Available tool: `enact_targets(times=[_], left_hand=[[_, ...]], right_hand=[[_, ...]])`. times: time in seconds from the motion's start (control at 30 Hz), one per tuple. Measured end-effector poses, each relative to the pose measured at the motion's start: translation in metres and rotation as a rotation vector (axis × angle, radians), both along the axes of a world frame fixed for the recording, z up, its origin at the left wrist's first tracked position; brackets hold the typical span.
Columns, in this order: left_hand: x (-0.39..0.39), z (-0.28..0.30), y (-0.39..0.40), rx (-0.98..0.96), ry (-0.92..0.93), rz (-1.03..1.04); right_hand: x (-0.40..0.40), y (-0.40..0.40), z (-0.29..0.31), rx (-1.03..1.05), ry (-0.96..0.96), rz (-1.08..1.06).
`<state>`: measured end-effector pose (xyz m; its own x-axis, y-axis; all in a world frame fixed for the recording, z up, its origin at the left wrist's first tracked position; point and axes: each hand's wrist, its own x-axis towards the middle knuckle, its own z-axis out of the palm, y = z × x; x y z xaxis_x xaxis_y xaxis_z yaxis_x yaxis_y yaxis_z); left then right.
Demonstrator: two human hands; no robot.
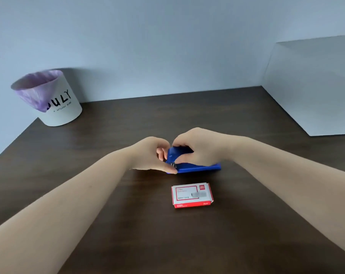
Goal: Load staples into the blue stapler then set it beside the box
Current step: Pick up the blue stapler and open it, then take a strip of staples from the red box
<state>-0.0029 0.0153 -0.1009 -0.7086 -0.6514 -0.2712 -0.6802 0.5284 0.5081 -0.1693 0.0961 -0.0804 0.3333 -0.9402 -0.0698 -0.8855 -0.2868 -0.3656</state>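
Observation:
The blue stapler (199, 168) lies on the dark wooden table (108, 194), its base flat and pointing right. My right hand (195, 147) covers and grips its top from above. My left hand (154, 155) holds its left front end, thumb under the metal tip. The top arm looks slightly raised off the base. A small red and white staple box (191, 194) lies closed just in front of the stapler, a short gap apart. No loose staples are visible.
A white bin (55, 103) with a purple liner stands at the table's back left corner. A white block (314, 86) rises along the right edge at the back. A pale wall runs behind the table.

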Motion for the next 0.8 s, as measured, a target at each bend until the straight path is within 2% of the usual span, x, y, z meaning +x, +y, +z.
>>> enact_targets(times=[0.13, 0.27, 0.4, 0.5, 0.53, 0.63, 0.67, 0.73, 0.8], left_hand=[[0.009, -0.01, 0.015, -0.097, 0.127, 0.06], [0.016, -0.017, 0.031, -0.18, 0.19, 0.108], [0.021, -0.015, 0.036, -0.268, 0.143, 0.104], [0.023, -0.016, 0.035, -0.278, 0.118, 0.103], [0.025, -0.016, 0.034, -0.272, 0.119, 0.106], [0.029, -0.018, 0.033, -0.252, 0.132, 0.105], [0.03, -0.019, 0.032, -0.244, 0.138, 0.104], [0.033, -0.019, 0.031, -0.237, 0.141, 0.103], [0.034, -0.018, 0.031, -0.237, 0.135, 0.103]], right_hand=[[-0.001, 0.01, 0.005, -0.114, -0.012, -0.05], [-0.019, 0.033, 0.024, -0.197, -0.169, -0.175], [-0.051, 0.058, 0.033, -0.131, -0.44, -0.306], [-0.075, 0.071, 0.025, -0.129, -0.502, -0.358], [-0.082, 0.075, 0.02, -0.135, -0.491, -0.385], [-0.098, 0.085, -0.003, -0.132, -0.255, -0.469], [-0.101, 0.087, -0.014, -0.099, -0.23, -0.482], [-0.1, 0.089, -0.033, -0.06, -0.291, -0.495], [-0.098, 0.088, -0.041, -0.104, -0.317, -0.505]])
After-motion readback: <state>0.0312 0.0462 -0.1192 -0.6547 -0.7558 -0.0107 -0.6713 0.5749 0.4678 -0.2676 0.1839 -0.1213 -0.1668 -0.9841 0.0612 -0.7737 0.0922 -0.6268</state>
